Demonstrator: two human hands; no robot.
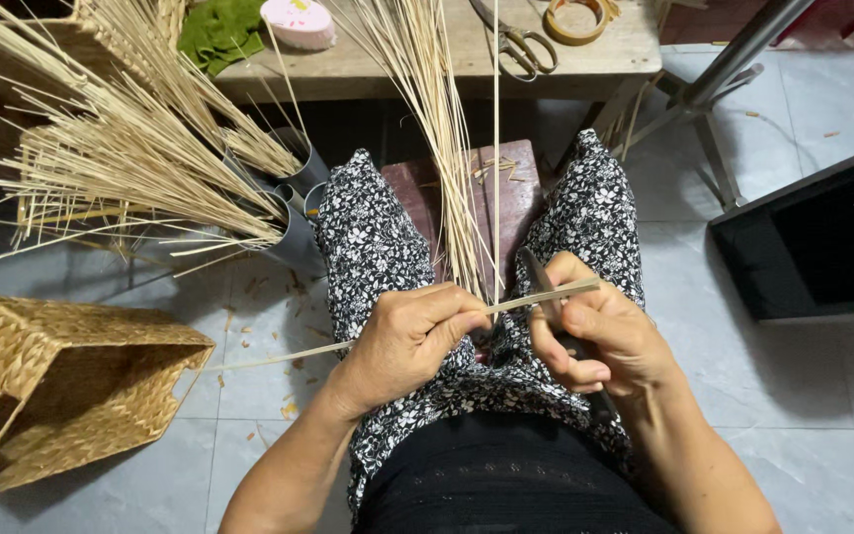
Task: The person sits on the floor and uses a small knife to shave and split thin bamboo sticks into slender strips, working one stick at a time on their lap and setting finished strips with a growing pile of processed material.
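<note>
Two hands: both closed on work over the lap, head view.
Left hand [409, 336]: thumb and fingers pinched together on a thin flat cane strip [506, 304], gripping it near its middle.
Right hand [595, 331]: fingers curled tight around a dark-handled knife [543, 282]; blade lies against the strip, thumb pressing on top.
Strip position: runs almost level across the lap, pale end just past the right thumb, long tail trailing down-left toward the floor.
Containers, count 3: two grey tubes [300, 178] standing close together left of the knees, each stuffed with a fanned spray of thin pale splints; one woven basket [51, 381] on its side lower left, rectangular, open mouth facing right, nothing seen inside.
Loose bundle: one sheaf of long straight splints [427, 89], leaning from the bench down between the knees onto a dark red stool [506, 188].
Bench [427, 59]: bare wood plank top; on it one pair of scissors [521, 44], one tape roll [577, 20], one green cloth [217, 30], one pink oval case [298, 22].
Floor [793, 396]: grey tile, scattered short offcuts near the basket.
Textures: splints matte, straw-coloured; basket coarse plaited weave.
</note>
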